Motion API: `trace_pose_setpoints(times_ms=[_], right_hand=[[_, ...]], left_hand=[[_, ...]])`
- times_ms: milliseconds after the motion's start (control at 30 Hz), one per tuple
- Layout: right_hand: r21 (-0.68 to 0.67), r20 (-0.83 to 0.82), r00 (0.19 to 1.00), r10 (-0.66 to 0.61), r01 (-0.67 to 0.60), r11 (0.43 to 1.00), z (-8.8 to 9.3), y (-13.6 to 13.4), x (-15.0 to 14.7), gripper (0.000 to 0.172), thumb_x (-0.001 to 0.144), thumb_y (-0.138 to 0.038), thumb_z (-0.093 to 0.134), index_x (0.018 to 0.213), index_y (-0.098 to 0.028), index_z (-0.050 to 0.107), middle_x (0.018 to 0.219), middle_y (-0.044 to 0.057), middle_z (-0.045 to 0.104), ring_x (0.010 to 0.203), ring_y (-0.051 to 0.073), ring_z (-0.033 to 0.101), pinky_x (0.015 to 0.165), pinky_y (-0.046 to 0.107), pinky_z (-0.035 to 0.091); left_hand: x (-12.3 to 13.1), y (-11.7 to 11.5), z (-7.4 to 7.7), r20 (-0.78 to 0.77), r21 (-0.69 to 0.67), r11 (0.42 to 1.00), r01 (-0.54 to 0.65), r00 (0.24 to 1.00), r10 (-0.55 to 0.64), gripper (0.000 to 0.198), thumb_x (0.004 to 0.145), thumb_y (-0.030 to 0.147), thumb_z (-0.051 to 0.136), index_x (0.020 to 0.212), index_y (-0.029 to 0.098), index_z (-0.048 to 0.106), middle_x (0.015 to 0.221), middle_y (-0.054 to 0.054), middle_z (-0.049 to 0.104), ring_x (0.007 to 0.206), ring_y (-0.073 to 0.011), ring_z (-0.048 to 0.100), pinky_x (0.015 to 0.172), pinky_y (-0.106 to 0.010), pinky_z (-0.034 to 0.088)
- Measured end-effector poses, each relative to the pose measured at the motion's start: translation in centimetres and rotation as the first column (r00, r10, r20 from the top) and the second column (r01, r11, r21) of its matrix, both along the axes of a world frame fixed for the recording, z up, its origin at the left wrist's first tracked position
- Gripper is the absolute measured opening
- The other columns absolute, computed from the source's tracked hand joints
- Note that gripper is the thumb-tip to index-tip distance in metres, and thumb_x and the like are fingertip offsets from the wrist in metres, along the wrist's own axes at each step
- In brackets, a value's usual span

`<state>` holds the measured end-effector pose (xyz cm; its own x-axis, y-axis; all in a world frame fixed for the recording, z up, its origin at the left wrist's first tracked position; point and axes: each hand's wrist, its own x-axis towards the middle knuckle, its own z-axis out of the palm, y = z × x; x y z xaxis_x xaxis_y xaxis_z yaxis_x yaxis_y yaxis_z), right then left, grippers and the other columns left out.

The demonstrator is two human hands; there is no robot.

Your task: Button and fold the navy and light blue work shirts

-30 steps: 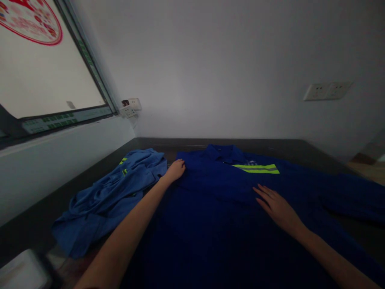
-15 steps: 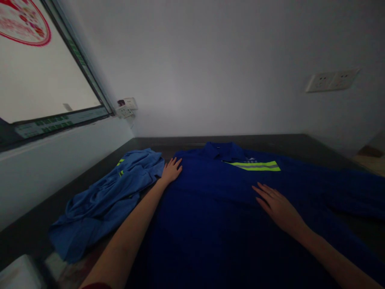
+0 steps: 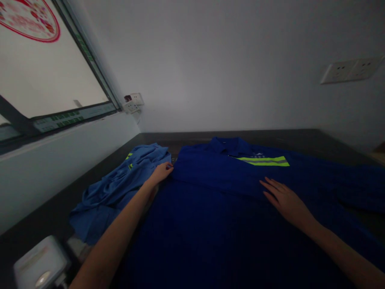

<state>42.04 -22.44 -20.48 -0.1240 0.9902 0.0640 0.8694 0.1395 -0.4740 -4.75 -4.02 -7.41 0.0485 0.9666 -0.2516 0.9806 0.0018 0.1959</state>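
Note:
A dark blue work shirt lies spread over the table, collar at the far side, with a yellow-green reflective strip across one chest side. At the shirt's left edge, my left hand has its fingers closed in a pinch on the fabric. My right hand is open over the right part of the shirt front, fingers stretched out; whether it presses the cloth I cannot tell. A lighter blue garment lies crumpled just left of my left hand, partly hidden by that forearm.
Behind the dark table rises a white wall with a double socket at right. Another socket and plug sit by the corner at left, beside a window. A white box-like device stands at the lower left.
My left hand went from lying flat on the shirt's left side to a pinch at its edge, slightly lower and further left. My right hand stays open; the view shifted a little.

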Motion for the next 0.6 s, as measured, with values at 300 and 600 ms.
trace_pose_setpoints(times_ms=[300, 600], right_hand=[[0.028, 0.011, 1.000, 0.025, -0.025, 0.999, 0.3, 0.1, 0.1, 0.055, 0.095, -0.050, 0.029, 0.133, -0.019, 0.053, 0.140, 0.012, 0.050, 0.130, 0.029, 0.045, 0.106, 0.052, 0.038], [0.024, 0.055, 0.998, 0.041, -0.043, 0.999, 0.3, 0.2, 0.2, 0.057, 0.095, -0.049, 0.026, 0.134, -0.016, 0.053, 0.139, 0.014, 0.050, 0.130, 0.030, 0.045, 0.106, 0.050, 0.039]], left_hand=[[-0.7, -0.9, 1.7, 0.579, -0.359, 0.927, -0.111, 0.752, 0.314, 0.051, 0.075, 0.021, 0.066, 0.125, 0.014, 0.055, 0.107, -0.009, 0.070, 0.093, -0.0195, 0.067, 0.083, -0.031, 0.052], [-1.7, -1.6, 4.5, 0.554, -0.530, 0.833, -0.159, 0.678, 0.482, 0.066, 0.066, 0.017, 0.074, 0.127, 0.020, 0.051, 0.105, -0.005, 0.067, 0.087, -0.0147, 0.065, 0.079, -0.027, 0.053]])
